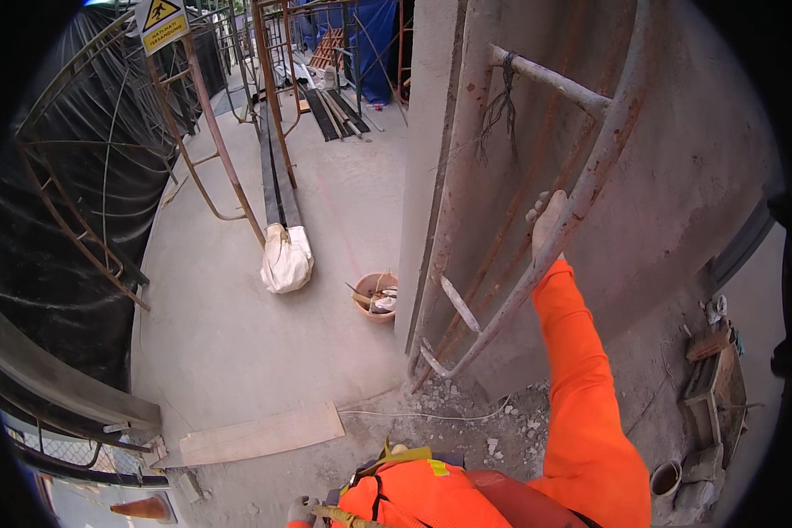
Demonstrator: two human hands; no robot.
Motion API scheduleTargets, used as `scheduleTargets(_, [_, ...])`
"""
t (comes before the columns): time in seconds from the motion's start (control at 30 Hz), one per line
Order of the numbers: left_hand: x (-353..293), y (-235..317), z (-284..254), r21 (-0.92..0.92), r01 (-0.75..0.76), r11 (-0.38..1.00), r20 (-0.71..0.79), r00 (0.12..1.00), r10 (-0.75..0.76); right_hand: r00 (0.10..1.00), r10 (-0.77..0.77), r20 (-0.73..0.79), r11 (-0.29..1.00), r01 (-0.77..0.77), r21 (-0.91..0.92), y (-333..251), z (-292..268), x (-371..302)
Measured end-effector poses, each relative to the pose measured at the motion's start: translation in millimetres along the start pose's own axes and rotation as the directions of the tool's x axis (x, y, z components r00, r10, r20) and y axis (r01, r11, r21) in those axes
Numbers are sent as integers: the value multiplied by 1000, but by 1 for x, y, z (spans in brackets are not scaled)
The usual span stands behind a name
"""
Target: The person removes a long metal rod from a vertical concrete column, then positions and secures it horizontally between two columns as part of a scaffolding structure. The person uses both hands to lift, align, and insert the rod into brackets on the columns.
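My right arm, in an orange sleeve, reaches up to a rusty, paint-spattered scaffold frame (587, 189) that leans by the concrete wall. My gloved right hand (550, 222) is closed round the frame's curved side pipe, which hides part of the hand. Dark wire (503, 106) is tied to the frame's upper rung. Down at the lower edge, my gloved left hand (302, 509) shows only in part, beside a yellowish strap (348, 517) at my waist. Its fingers are too small and cut off to read.
A bucket (377, 308) with tools and a white sack (287, 260) stand on the concrete floor. More scaffold frames (204, 114) rise at the left. A flat board (264, 434) and rubble (502, 431) lie near my feet. Wooden boxes (713, 396) sit at the right.
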State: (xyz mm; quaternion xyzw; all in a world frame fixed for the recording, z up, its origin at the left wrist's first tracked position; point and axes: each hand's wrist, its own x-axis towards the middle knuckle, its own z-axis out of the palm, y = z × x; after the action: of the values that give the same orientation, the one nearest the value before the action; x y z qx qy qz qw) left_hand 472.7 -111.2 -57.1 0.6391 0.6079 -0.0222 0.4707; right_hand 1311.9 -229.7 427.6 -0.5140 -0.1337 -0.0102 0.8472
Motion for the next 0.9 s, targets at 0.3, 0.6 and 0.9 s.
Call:
scheduleTargets(0.3, [23, 35, -15, -11, 161, 987, 103, 982, -159, 989, -125, -74, 976, 109, -190, -29, -21, -38])
scheduleTargets(0.6, [4, 85, -54, 236, -21, 972, 98, 995, -3, 973, -193, -125, 976, 176, -130, -128, -19, -122])
scheduleTargets(0.9, [-3, 77, -58, 149, 10, 989, 177, 984, -37, 965, -207, -164, 964, 172, -204, -164, -46, -231])
